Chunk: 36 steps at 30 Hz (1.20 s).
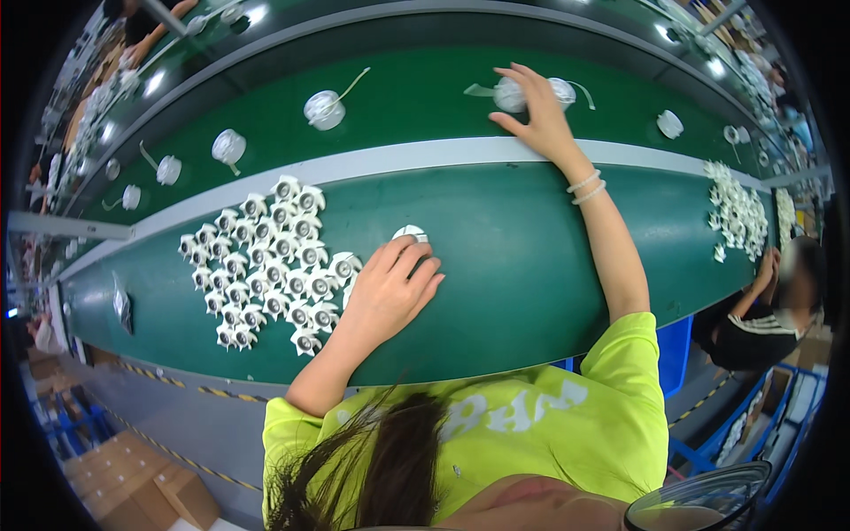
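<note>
Head view, right hand (536, 111): thumb and fingers apart around a white spool (508, 95) on the far green surface (416, 97); contact unclear.
Second spool (561, 92): just beside that hand; a knock could roll it.
Pale strip (479, 90): could snag a finger.
Left hand (387, 292): over a white piece (410, 234); cannot tell whether clamped.
White fans (276, 257): crowded near the left wrist; a sweep might scatter them.

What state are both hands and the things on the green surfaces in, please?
Left hand: curled at a small white part; grip unclear.
Small white part: partly covered.
Right hand: open, spread at a round white unit.
Round white unit: partly hidden by the hand.
Other round white units: spaced apart.
Bladed white pieces: loose, clustered on the green worktop.
Plastic bag: lying at the left.
</note>
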Each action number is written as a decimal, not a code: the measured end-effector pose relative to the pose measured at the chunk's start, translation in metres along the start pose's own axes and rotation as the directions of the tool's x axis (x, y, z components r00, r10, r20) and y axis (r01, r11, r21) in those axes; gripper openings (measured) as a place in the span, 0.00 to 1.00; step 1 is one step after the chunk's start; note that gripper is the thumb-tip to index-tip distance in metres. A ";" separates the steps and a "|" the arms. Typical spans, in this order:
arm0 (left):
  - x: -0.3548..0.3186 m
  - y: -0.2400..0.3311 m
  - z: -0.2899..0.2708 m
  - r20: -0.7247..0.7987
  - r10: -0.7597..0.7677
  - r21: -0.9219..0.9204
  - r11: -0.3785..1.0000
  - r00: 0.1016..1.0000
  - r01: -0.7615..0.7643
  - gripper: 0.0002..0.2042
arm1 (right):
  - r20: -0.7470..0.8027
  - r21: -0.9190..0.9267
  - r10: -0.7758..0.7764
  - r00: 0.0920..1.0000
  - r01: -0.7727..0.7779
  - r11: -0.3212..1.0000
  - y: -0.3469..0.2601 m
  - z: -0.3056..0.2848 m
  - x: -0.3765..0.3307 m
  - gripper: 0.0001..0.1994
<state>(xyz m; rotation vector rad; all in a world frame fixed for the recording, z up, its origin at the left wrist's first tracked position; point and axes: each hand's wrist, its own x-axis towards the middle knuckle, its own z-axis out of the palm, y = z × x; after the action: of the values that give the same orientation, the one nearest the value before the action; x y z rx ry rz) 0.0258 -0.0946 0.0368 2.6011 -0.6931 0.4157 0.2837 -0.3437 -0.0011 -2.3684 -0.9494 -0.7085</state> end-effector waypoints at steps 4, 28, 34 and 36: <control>-0.004 0.000 -0.001 -0.004 -0.020 -0.030 0.999 1.000 0.020 0.09 | -0.220 0.039 0.024 0.975 -0.015 0.999 0.013 -0.035 0.015 0.19; -0.003 -0.028 -0.012 -0.346 -0.438 0.397 0.733 0.830 0.552 0.20 | 0.335 0.858 0.043 0.941 -0.324 0.398 -0.084 -0.063 0.009 0.18; -0.007 -0.023 -0.014 -0.189 -0.393 0.223 0.875 0.900 0.429 0.20 | 0.596 0.776 0.106 0.796 -0.605 0.181 -0.130 -0.052 0.006 0.20; -0.006 -0.019 -0.015 -0.158 -0.373 0.157 0.905 0.914 0.396 0.19 | 0.618 0.762 0.117 0.777 -0.629 0.154 -0.129 -0.051 0.004 0.21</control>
<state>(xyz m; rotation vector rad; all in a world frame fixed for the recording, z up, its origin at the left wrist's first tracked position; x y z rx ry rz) 0.0284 -0.0698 0.0417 2.7686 -0.0890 0.5302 0.1779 -0.2898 0.0708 -1.4108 -0.5342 0.5969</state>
